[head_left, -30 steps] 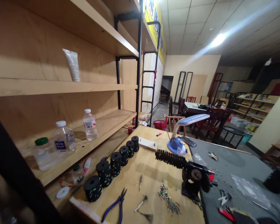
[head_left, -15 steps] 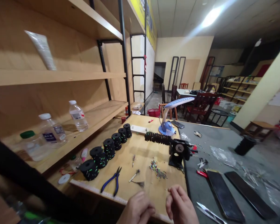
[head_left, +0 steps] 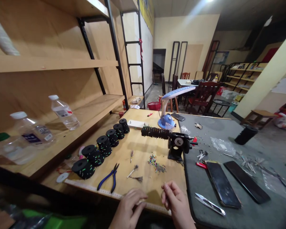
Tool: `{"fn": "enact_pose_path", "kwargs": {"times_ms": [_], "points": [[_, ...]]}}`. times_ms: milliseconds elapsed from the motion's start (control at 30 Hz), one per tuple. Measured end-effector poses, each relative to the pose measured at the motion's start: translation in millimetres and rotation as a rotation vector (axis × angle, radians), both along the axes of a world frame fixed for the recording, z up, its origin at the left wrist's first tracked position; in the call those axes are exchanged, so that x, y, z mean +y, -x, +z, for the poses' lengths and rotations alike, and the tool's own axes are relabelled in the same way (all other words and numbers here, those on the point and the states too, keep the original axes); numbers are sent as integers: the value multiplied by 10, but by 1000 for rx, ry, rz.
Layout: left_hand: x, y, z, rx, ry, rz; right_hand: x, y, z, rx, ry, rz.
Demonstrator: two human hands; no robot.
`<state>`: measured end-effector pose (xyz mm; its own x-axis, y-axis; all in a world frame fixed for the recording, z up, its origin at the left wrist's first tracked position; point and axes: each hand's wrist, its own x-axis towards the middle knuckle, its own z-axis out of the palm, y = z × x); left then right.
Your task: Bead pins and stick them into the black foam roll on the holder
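Observation:
My left hand (head_left: 130, 206) is at the front edge of the wooden table, its fingers curled towards the thumb. Whatever may be between them is too small to name. To its right, my right hand (head_left: 175, 197) makes a pinch, and something tiny may show at the fingertips. Just beyond it lies a pile of small coloured beads and dark bits (head_left: 156, 163). Farther back, a black clamp-like device (head_left: 178, 144) holds a dark ridged rod (head_left: 155, 132) sideways. Blue-handled pliers (head_left: 109, 178) and a small brush (head_left: 132, 170) lie beyond my left hand.
Black spools (head_left: 83, 168) stand in a row along the left. A blue desk lamp (head_left: 166, 121) stands at the back. On the grey mat are phones (head_left: 222, 183), thread snips (head_left: 210, 203) and a black roll (head_left: 246, 135). A shelf with bottles (head_left: 64, 113) rises on the left.
The camera view has tilted down and shifted, so the scene appears higher and farther left. Both hands show farther into view; my right hand still pinches and my left stays curled.

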<state>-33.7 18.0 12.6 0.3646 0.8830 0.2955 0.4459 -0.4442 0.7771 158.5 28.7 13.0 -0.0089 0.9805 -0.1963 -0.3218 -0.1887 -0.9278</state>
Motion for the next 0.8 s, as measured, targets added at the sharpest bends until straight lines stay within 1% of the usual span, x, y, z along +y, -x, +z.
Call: {"fn": "enact_pose_path", "kwargs": {"times_ms": [133, 200, 267, 300, 400, 600, 700, 800], "points": [[24, -210, 166, -229, 289, 204, -58, 17, 23, -197, -85, 89], [54, -327, 260, -395, 383, 240, -76, 32, 23, -297, -147, 130], [91, -417, 322, -485, 449, 242, -85, 56, 0, -403, -200, 171], [108, -446, 333, -499, 471, 229, -89, 71, -18, -454, -223, 188], [124, -456, 300, -483, 439, 232, -105, 130, -80, -572, -279, 209], [35, -293, 188, -458, 303, 338, -149, 226, -163, -665, -367, 237], [-7, -251, 160, -420, 274, 359, -141, 232, -201, -714, -447, 316], [56, -175, 150, -363, 253, 363, -113, 214, -233, -744, -479, 330]]}}
